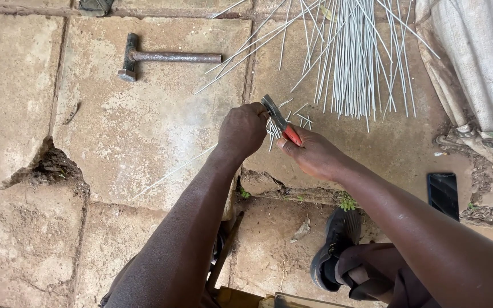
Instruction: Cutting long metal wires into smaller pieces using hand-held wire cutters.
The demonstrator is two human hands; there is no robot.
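On cracked stone paving (144,131), one hammer (166,57); right hand (315,154) grasps one pliers (278,118), left hand (242,130) clenches wire (172,171).

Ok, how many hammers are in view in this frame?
1. The hammer lies flat on the stone slab at upper left, away from both hands. The dark object cut off by the top edge cannot be identified, so another tool may be partly out of view.

The left hand (242,130) hides the wire's end; the rod bundle (352,51) runs off the top edge.
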